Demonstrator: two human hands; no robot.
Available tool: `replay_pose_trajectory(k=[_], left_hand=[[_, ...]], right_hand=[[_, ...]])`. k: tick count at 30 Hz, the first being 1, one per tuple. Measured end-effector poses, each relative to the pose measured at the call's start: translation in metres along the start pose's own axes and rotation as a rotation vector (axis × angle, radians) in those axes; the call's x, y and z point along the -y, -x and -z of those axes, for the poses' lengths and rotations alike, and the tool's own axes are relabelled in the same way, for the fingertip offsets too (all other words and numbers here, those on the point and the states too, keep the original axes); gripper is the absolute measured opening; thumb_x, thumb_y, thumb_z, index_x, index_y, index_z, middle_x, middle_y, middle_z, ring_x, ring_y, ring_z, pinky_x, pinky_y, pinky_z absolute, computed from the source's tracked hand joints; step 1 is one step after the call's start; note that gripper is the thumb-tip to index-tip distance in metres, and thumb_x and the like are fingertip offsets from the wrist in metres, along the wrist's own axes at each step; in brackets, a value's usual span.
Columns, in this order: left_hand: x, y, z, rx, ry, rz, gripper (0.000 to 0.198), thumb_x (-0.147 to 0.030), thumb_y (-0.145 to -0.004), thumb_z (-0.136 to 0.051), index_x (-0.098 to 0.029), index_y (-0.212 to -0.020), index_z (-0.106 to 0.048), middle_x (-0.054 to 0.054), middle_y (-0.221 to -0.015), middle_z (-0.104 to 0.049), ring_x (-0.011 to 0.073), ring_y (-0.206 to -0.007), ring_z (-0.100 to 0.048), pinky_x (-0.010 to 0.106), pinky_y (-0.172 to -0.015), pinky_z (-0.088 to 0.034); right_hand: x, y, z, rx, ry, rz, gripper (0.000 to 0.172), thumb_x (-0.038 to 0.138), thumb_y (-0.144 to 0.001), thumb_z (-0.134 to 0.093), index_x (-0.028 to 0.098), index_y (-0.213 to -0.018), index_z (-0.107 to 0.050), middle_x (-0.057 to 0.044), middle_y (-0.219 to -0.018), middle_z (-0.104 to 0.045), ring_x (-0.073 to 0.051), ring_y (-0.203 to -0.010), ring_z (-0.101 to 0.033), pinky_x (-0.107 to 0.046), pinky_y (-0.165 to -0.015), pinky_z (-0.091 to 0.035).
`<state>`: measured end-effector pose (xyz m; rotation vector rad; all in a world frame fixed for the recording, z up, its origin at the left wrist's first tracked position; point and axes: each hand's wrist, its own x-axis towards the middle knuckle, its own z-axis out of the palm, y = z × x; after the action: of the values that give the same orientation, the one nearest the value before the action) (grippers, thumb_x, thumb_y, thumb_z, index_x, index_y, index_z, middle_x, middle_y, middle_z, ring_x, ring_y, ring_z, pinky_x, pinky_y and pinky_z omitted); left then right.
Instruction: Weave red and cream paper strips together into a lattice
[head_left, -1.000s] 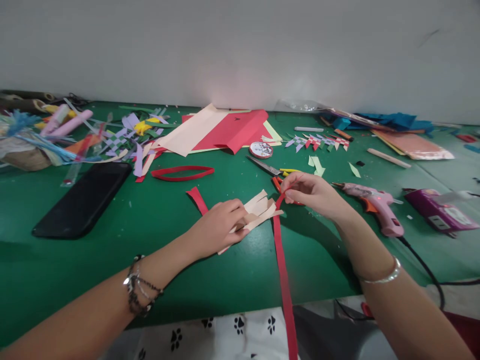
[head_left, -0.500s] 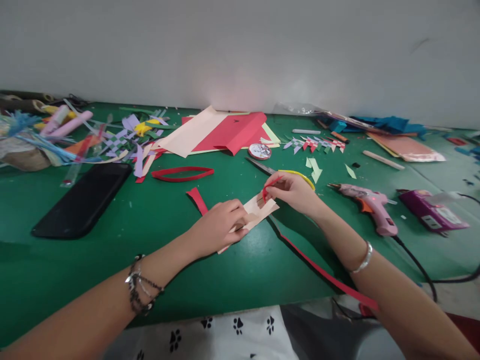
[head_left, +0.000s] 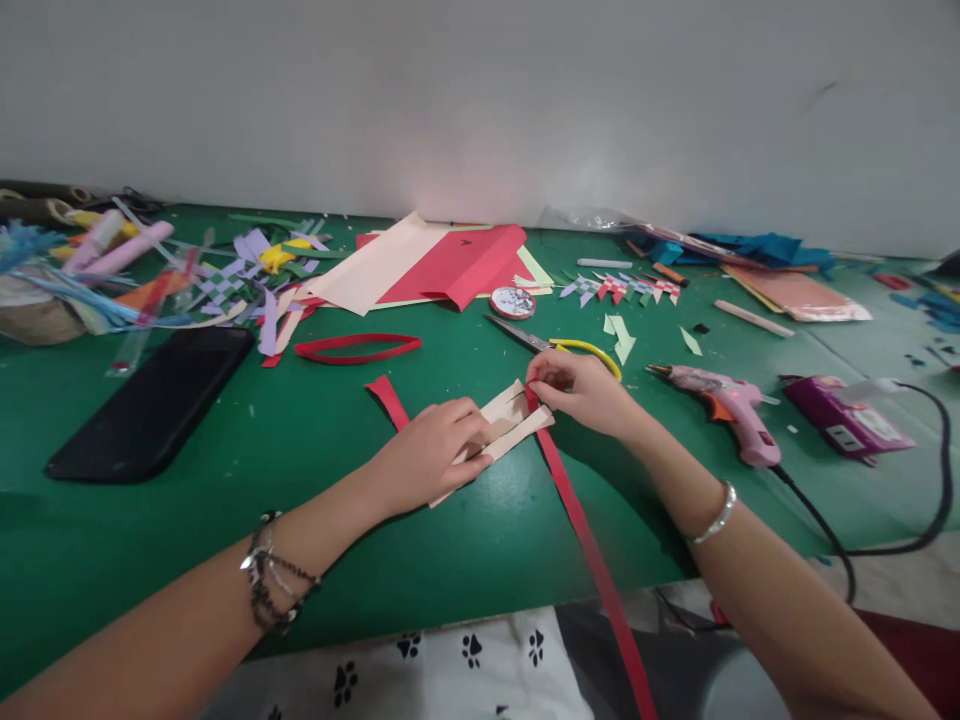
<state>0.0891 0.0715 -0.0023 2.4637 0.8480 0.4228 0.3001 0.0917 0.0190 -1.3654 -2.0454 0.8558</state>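
Note:
My left hand [head_left: 431,450] is closed on a bundle of beige paper strips [head_left: 508,420], pressing it onto the green table [head_left: 225,520]. My right hand [head_left: 581,388] pinches the top end of a long red paper strip [head_left: 589,555] right at the far ends of the beige strips. The red strip runs down from there over the table's front edge. A short red strip [head_left: 388,398] sticks out beyond my left hand.
Yellow-handled scissors [head_left: 559,345] lie just behind my right hand. A pink glue gun [head_left: 724,405] with a black cord and a purple box [head_left: 844,425] sit at the right. A black phone [head_left: 154,400], a red paper loop [head_left: 356,347], paper sheets [head_left: 442,262] and woven scraps [head_left: 232,285] lie left and behind.
My right hand has moved left and nearer to the beige strips. The red strip has swung from a slant to the right back to a steeper line. My left hand has stayed put.

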Motion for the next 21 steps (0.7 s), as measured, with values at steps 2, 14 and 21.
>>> replay_pose_trajectory(k=[2, 14, 21], left_hand=[[0.0, 0.0, 0.0, -0.003, 0.004, -0.008, 0.009, -0.021, -0.082, -0.046, -0.017, -0.074, -0.046, 0.002, -0.078, -0.047, 0.0176, -0.077, -0.047, 0.03, -0.068, -0.039], [0.0, 0.001, 0.001, -0.002, 0.008, 0.002, 0.011, -0.023, -0.083, -0.043, -0.017, -0.081, -0.052, 0.002, -0.079, -0.05, 0.0172, -0.076, -0.049, 0.03, -0.069, -0.037], [-0.006, 0.002, 0.009, -0.034, -0.02, -0.043, 0.02, -0.017, -0.077, -0.042, -0.022, -0.092, -0.055, 0.0, -0.093, -0.058, 0.0161, -0.087, -0.053, 0.037, -0.086, -0.025]], right_hand=[[0.0, -0.001, -0.004, -0.024, -0.086, -0.042, 0.001, 0.02, -0.069, -0.049, 0.019, -0.07, -0.049, 0.004, -0.054, -0.054, -0.009, -0.048, -0.049, -0.022, -0.046, -0.039], [0.0, -0.001, -0.015, -0.072, -0.102, -0.139, 0.004, 0.019, -0.066, -0.052, 0.016, -0.067, -0.053, -0.002, -0.059, -0.06, -0.012, -0.053, -0.056, -0.024, -0.048, -0.042], [0.002, -0.001, -0.019, -0.09, -0.183, -0.147, 0.008, 0.022, -0.068, -0.054, 0.015, -0.064, -0.055, -0.003, -0.06, -0.062, -0.013, -0.056, -0.057, -0.026, -0.053, -0.044]])
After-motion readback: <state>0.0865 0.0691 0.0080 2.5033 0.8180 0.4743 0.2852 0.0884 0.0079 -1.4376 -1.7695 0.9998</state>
